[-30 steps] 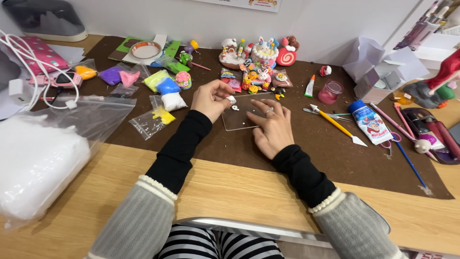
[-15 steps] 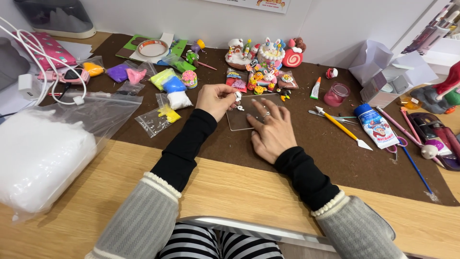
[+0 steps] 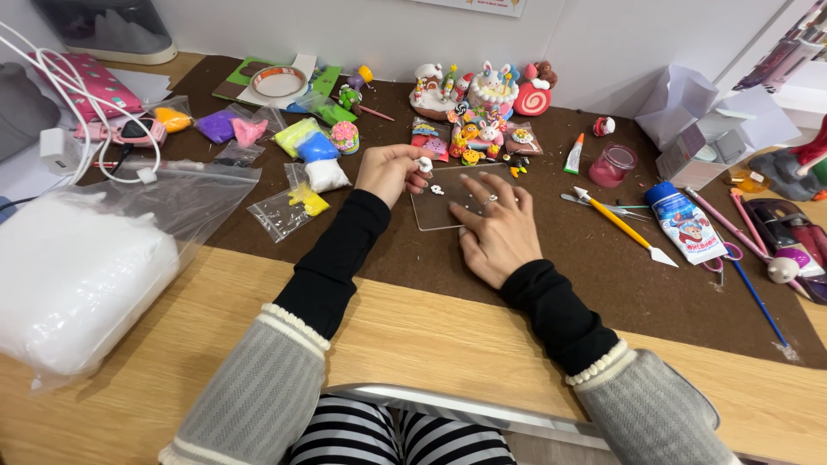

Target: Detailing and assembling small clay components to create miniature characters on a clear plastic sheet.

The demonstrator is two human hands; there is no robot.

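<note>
Nearest the camera, striped trousers and grey sleeves with black cuffs led out over a wooden table (image 3: 431, 344) onto a brown mat (image 3: 603, 284). On that mat the right hand (image 3: 495, 228) lay flat, fingers spread, pressing on the near right part of a clear plate (image 3: 435, 207). Just beyond and to the left, the left hand (image 3: 392, 170) was curled, its thumb and fingertips pinching a white clay bit (image 3: 424, 164) held just over the plate's far left corner. Another small white piece (image 3: 437, 189) lay on the plate between the two hands. Left of the arms sat a large bag of white filling (image 3: 69, 284), with an empty clear bag (image 3: 185, 194) beside it and a small bag holding yellow clay (image 3: 301, 202) near the left wrist. To the right lay a yellow-handled tool (image 3: 616, 222), a tube (image 3: 687, 222) and a pink jar (image 3: 613, 164). Farther back, bags of coloured clay (image 3: 258, 133) lay at left and a cluster of small clay figures (image 3: 482, 112) stood behind the plate. White cables (image 3: 77, 95) curved across the far left corner, folded white paper (image 3: 680, 103) stood at right, and a white wall (image 3: 388, 34) closed off the table.
</note>
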